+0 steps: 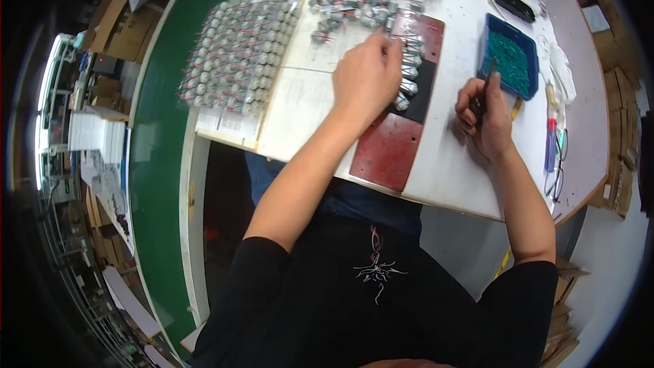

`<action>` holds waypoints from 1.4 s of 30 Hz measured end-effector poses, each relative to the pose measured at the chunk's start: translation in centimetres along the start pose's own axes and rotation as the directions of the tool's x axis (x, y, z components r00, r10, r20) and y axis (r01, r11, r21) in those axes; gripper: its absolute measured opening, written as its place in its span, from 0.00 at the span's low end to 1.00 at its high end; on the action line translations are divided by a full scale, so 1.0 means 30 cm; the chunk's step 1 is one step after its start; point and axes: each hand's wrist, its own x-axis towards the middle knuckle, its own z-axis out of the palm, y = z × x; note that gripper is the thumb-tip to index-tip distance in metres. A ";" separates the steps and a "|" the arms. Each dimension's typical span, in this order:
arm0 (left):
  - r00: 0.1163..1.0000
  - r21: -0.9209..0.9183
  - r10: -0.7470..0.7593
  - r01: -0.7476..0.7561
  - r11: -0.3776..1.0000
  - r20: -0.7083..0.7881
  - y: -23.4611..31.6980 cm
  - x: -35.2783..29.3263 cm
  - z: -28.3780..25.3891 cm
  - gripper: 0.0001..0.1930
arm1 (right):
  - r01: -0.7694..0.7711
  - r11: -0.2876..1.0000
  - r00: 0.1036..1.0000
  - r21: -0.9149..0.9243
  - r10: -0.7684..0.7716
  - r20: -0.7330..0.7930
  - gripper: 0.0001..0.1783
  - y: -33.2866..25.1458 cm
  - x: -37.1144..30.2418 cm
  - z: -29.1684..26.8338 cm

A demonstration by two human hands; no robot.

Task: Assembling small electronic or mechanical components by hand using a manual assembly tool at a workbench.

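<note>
My left hand (368,76) is at a row of small silvery motors (407,87) with wires, lined up on a red and black board (388,151). Its fingers are bent together at the row's left side; what they pinch is hidden. My right hand (492,119) is closed around a dark hand tool (479,103) with a narrow tip; whether it is tweezers or pliers is unclear. That tip points up over the near left edge of a blue tray (528,93), which holds many small green pieces (509,61).
Rows of wired motors (238,58) stand at the left of the table. Loose motors (354,5) lie behind the board, with more packed at the far edge. On the right are a black case (514,4), a screwdriver (550,144) and glasses-like dark loops (557,180).
</note>
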 end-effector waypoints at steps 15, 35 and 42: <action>0.962 -0.229 0.212 -0.249 0.941 -0.174 -0.041 0.001 0.046 0.12 | 0.000 0.998 1.000 0.067 0.001 -0.015 0.37 0.014 -0.004 -0.010; 0.967 0.153 0.183 -0.156 0.976 -0.180 -0.554 0.305 -0.764 0.13 | 0.019 0.998 1.000 0.064 -0.019 0.000 0.35 0.014 0.007 -0.008; 0.989 0.223 0.094 -0.066 0.973 -0.115 -0.681 0.325 -0.804 0.14 | 0.024 0.998 0.999 0.053 -0.023 -0.026 0.36 0.015 0.005 -0.010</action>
